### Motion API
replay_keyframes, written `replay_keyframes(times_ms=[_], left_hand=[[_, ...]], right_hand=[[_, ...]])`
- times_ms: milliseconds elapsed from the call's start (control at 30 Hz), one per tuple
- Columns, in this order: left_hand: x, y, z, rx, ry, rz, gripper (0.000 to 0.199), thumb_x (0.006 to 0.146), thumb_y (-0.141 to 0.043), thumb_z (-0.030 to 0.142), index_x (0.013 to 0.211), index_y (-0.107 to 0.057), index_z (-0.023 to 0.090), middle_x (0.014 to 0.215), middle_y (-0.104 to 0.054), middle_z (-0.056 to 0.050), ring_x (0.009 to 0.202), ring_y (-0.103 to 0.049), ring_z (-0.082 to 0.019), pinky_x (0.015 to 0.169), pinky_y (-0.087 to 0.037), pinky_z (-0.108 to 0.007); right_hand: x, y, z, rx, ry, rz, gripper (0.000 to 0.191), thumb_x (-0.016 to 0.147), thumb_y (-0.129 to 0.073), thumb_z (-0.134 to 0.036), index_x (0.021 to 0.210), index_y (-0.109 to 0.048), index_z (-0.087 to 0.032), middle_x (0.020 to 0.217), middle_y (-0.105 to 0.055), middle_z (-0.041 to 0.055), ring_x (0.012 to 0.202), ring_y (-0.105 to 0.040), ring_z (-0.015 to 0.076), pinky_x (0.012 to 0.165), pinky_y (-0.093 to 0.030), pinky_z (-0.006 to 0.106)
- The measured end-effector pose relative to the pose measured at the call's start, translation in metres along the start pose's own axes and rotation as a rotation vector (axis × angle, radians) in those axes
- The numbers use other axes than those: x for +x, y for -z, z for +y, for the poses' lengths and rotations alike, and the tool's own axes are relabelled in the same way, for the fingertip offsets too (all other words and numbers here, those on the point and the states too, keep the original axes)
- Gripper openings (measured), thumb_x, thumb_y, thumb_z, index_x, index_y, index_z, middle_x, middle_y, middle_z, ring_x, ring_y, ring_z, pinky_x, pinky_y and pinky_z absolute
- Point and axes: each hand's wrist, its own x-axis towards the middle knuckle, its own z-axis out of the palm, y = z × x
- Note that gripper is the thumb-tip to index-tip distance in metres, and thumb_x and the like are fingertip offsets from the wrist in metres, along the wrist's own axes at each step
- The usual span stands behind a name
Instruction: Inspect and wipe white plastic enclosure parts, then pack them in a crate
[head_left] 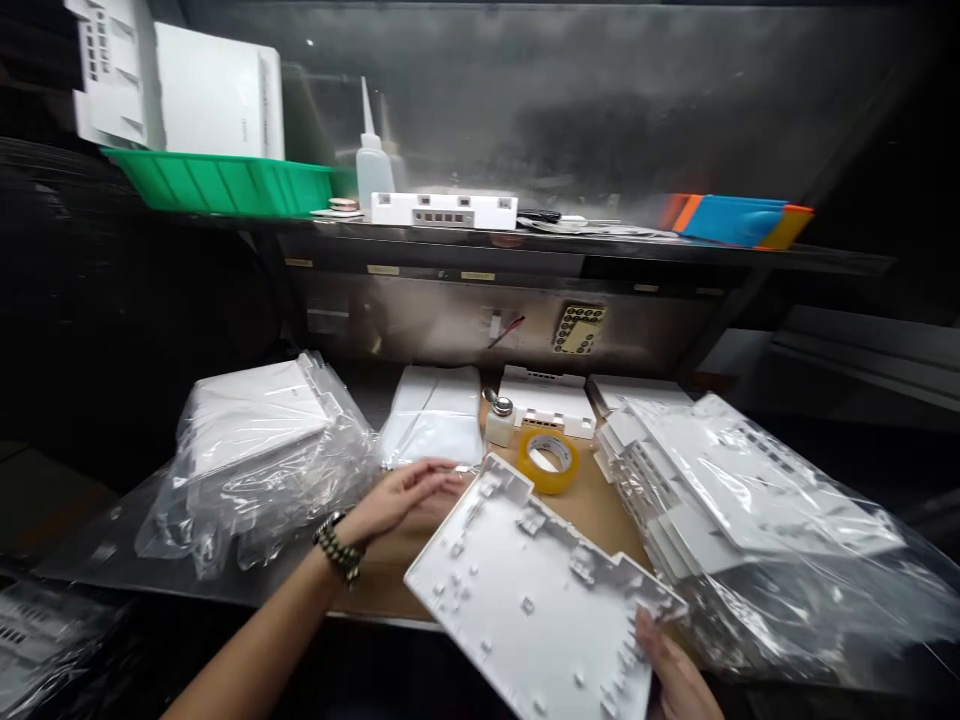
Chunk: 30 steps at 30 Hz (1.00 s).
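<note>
1. Right hand [679, 675]: I've got it closed on one corner of a white shell [517, 570], thumb on the inner face. The shell is tilted, inside showing, over the front edge of the worktop [386, 585].
2. Left hand [394, 500]: loosely open, fingers stretched toward the shell's far corner. Can't tell if they touch; looks like it's gripping nothing.
3. Progress, best I can tell: only moulded posts and clips show inside the shell, no parts fitted or cover on. More white parts sit in the left stack [255, 410] and right stack [720, 490], both with clear plastic. Can't tell which are finished.
4. Tape [551, 483] lies just beyond the shell, near the pump bottle [499, 428].
</note>
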Motion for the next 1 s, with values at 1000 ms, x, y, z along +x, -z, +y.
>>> replay_keyframes(times_ms=[1000], left_hand=[[0.073,0.038,-0.038,0.675,0.160,0.134,0.025,0.098,-0.059,0.029,0.119,-0.060,0.016,0.099,-0.070,-0.005,0.093,-0.067,-0.022,0.093,-0.051,-0.045]], right_hand=[[0.003,0.025,-0.014,0.184,-0.013,0.223,0.091,0.065,-0.089,-0.042,0.145,-0.051,-0.021,0.128,-0.071,0.0123,0.122,-0.065,0.0368,0.101,-0.057,0.046]])
